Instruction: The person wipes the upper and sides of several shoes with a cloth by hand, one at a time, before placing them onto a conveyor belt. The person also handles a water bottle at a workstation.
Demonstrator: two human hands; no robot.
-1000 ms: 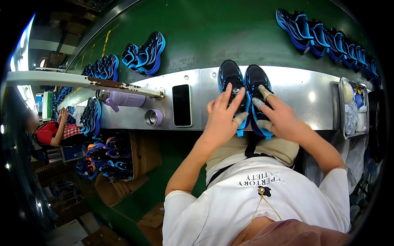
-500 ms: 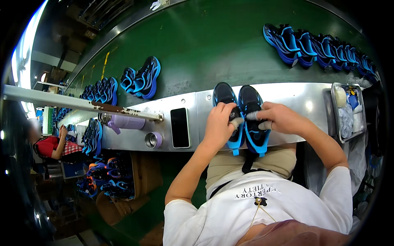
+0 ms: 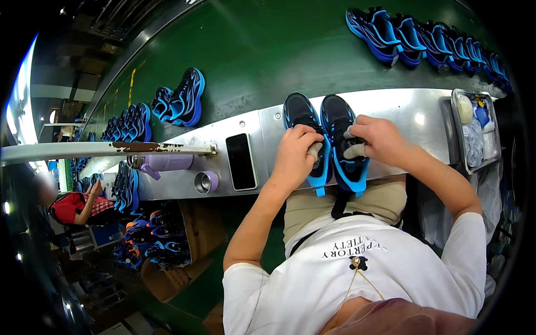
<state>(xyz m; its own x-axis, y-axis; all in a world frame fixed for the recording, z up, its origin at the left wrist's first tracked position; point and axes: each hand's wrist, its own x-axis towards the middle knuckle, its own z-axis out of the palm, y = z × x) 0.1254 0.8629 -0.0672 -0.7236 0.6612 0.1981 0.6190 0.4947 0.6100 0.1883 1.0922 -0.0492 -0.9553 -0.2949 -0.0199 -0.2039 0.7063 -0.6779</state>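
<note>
Two black sneakers with bright blue trim stand side by side on the metal ledge before me, toes pointing away: a left sneaker (image 3: 298,107) and a right sneaker (image 3: 337,111). My left hand (image 3: 294,153) is closed at the tongue and lacing of the left one, its fingers bent over the upper. At the same part of the right one, my right hand (image 3: 379,139) has thumb and forefinger drawn together, with pale finger covers on them. Pale covering also shows on the left hand's thumb. What exactly the fingertips pinch is hidden.
Beyond the ledge (image 3: 413,111) runs a green conveyor (image 3: 268,50) with a sneaker row (image 3: 424,42) at right and more at left. A phone (image 3: 241,162), purple bottle (image 3: 167,162), cup (image 3: 206,182) and white bar (image 3: 72,151) lie left; a tray (image 3: 472,167) right. A co-worker (image 3: 78,207) sits far left.
The view has shifted, so the ledge and sneakers appear higher. My left fingers have moved over the left sneaker's tongue, and my right fingers have curled in closer at the right sneaker's tongue.
</note>
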